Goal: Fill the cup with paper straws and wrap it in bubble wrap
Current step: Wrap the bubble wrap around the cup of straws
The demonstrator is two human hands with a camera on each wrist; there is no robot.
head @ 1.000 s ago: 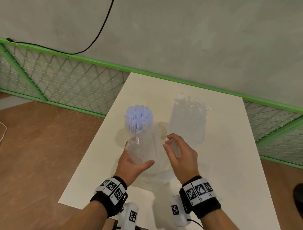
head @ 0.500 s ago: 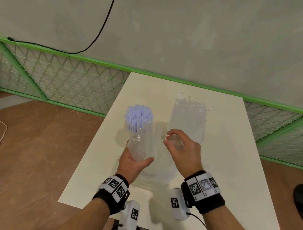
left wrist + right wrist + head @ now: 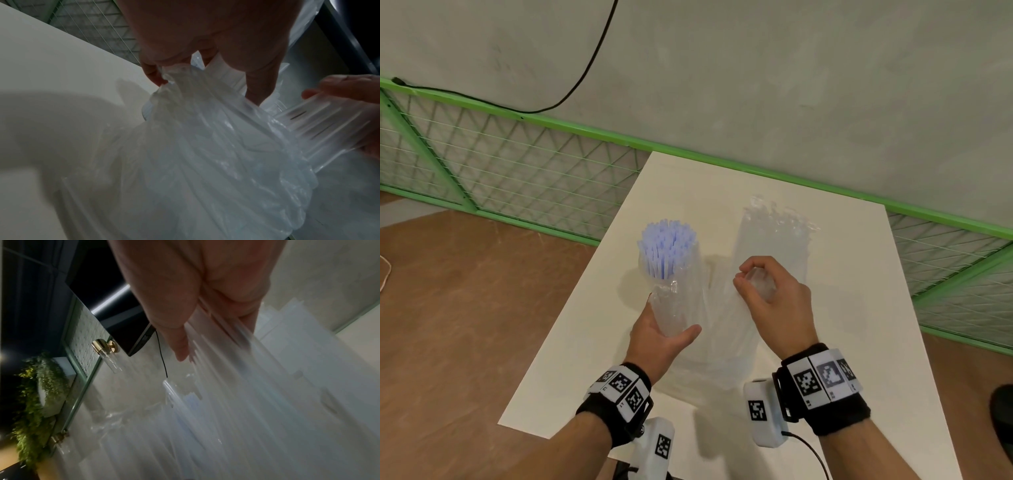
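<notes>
**Both hands working bubble wrap around a straw-filled cup**

A white table (image 3: 825, 308) is standing against a green mesh fence (image 3: 517, 178) and a grey wall, with a black cable (image 3: 585, 68) hanging down the wall and brown floor showing on the left.

A clear sheet of bubble wrap (image 3: 722, 342) is lying across the near middle of the table, its left part drawn up around the cup and its right part lifted off the surface. Farther back, right of the cup, a second clear plastic piece (image 3: 774, 233) is lying flat on the table.

The left hand (image 3: 657, 342) is gripping the wrapped cup (image 3: 674, 308) from the near left side, the thumb curling across its lower front and the fingers reaching behind; the left wrist view is showing the fingertips pinching gathered wrap. The cup is standing upright on the left half of the table.

The right hand (image 3: 774, 301) is hovering just right of the cup, its fingers curled with thumb and forefinger pinching an edge of the bubble wrap.

A dense bundle of pale blue paper straws (image 3: 667, 250) is sticking up out of the cup, with the wrap reaching around their lower part.
</notes>
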